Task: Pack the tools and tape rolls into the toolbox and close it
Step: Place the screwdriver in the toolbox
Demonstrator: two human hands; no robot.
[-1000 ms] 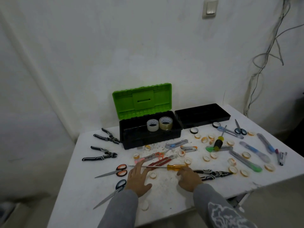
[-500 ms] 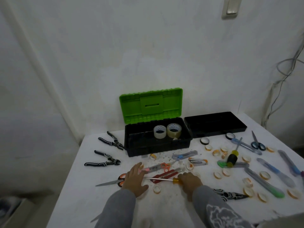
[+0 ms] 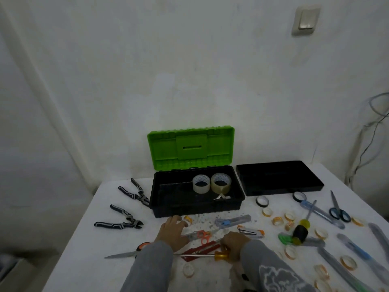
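Note:
The black toolbox (image 3: 195, 207) stands open at the back of the white table, its green lid (image 3: 190, 147) upright. Two clear tape rolls (image 3: 201, 183) stand inside it. My left hand (image 3: 172, 232) lies flat over an orange-ringed pair of scissors (image 3: 203, 236), its fingertips beside a small tape roll (image 3: 188, 220). My right hand (image 3: 235, 243) curls round the handle end of an orange-handled screwdriver (image 3: 220, 255), whose shaft points left. A red cutter (image 3: 200, 249) lies between my hands.
A black tray (image 3: 280, 178) sits right of the toolbox. Two pliers (image 3: 134, 192) (image 3: 120, 223) lie at the left, long scissors (image 3: 126, 253) near my left sleeve. Several small tape rolls, utility knives, blue scissors (image 3: 339, 212) and a black-yellow screwdriver (image 3: 301, 230) cover the right side.
Both hands slid forward toward the toolbox. My right hand moved from the pliers area onto the orange screwdriver's handle. The view shifted left and up.

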